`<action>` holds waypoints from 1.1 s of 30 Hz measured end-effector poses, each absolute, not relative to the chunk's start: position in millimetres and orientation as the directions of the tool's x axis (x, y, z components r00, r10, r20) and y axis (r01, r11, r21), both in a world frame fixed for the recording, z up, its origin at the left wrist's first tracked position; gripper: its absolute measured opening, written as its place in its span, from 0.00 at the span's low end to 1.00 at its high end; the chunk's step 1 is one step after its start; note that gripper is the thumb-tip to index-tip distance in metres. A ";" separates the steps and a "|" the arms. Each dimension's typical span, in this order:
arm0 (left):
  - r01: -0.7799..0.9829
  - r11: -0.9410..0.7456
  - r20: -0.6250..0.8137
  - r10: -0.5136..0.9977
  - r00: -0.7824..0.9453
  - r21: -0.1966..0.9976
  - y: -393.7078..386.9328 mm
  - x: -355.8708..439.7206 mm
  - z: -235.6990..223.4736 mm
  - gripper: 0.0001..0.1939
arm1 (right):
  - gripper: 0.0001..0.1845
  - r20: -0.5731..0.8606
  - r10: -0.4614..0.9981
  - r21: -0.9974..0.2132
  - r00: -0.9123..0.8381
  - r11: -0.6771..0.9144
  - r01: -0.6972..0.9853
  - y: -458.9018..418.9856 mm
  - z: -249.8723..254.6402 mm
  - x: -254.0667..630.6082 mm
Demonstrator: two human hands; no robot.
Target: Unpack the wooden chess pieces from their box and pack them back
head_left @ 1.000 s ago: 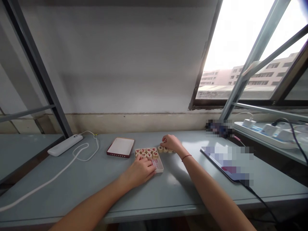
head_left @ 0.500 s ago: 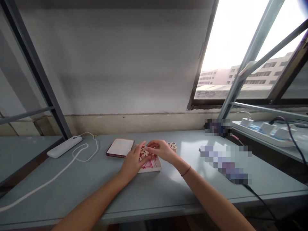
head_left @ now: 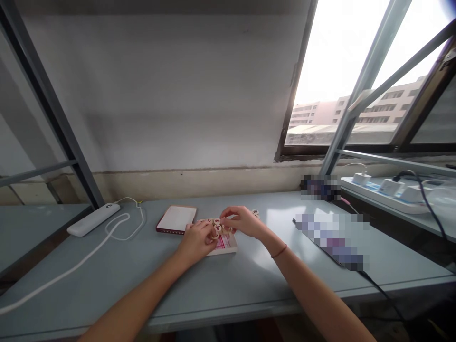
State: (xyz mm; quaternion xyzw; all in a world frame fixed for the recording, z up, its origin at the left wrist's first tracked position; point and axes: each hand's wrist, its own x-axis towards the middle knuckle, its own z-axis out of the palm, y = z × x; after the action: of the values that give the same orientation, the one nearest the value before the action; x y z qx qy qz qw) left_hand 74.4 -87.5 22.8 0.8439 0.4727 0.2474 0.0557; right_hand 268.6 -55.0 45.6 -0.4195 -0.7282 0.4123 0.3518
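Several round wooden Chinese chess pieces, pale with dark characters, sit on a white-edged book with a pink and red pattern. My left hand has its fingers curled round the left side of these pieces. From the right, my right hand reaches over the book with thumb and fingers drawn together at the pieces' right side; a pale piece shows partly under its fingers. Behind that hand a few more chess pieces lie on the desk, partly hidden.
Left of the book lies a dark red box-like item with a white top. A white power strip and its cable are farther left. Blurred objects lie on the right, and another power strip stands beyond the desk edge.
My left hand has lowered and its fingers have curled in round the pieces. My right hand has shifted slightly right, and fewer of the pieces behind it show.
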 end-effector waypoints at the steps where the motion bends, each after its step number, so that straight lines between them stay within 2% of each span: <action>1: 0.780 -0.539 0.355 0.831 0.429 0.319 -87.8 74.2 22.7 0.02 | 0.12 0.170 0.889 -0.865 -0.425 0.341 0.369 -56.7 45.2 267.8; 4: 0.801 -0.519 0.339 0.842 0.419 0.298 -88.5 73.3 23.3 0.02 | 0.10 0.212 0.851 -0.726 -0.480 0.466 0.505 -62.5 45.0 264.3; 8: 0.820 -0.504 0.323 0.850 0.416 0.270 -88.0 70.7 25.2 0.02 | 0.11 0.261 0.815 -0.579 -0.517 0.561 0.592 -68.3 46.7 259.5; 13: 0.831 -0.481 0.330 0.861 0.387 0.281 -85.7 65.9 30.5 0.06 | 0.05 0.308 0.771 -0.444 -0.558 0.635 0.632 -70.8 42.7 252.4; 17: 0.833 -0.454 0.359 0.870 0.339 0.316 -83.3 62.9 34.4 0.07 | 0.02 0.336 0.683 -0.276 -0.648 0.730 0.625 -71.0 35.3 245.1; 21: 0.827 -0.455 0.353 0.872 0.339 0.331 -80.5 61.2 33.0 0.08 | 0.01 0.338 0.652 -0.141 -0.678 0.748 0.649 -71.1 31.2 240.6; 26: 0.824 -0.466 0.332 0.871 0.363 0.322 -77.3 61.0 28.2 0.09 | 0.03 0.356 0.657 -0.125 -0.664 0.738 0.663 -72.7 28.4 235.2; 30: 0.832 -0.462 0.321 0.874 0.366 0.308 -77.7 61.5 28.6 0.10 | 0.04 0.378 0.681 -0.250 -0.627 0.727 0.639 -66.3 29.8 240.6; 33: 0.813 -0.493 0.326 0.859 0.396 0.311 -80.7 62.5 30.2 0.13 | 0.11 0.418 0.793 -0.323 -0.442 0.585 0.744 -49.8 32.6 261.1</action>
State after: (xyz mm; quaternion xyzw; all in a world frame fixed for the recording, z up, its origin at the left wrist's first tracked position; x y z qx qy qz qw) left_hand 62.5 -80.7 30.2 0.8339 0.5011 0.2257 0.0506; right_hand 261.1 -49.8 32.6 -0.4533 -0.8480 0.0458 0.2709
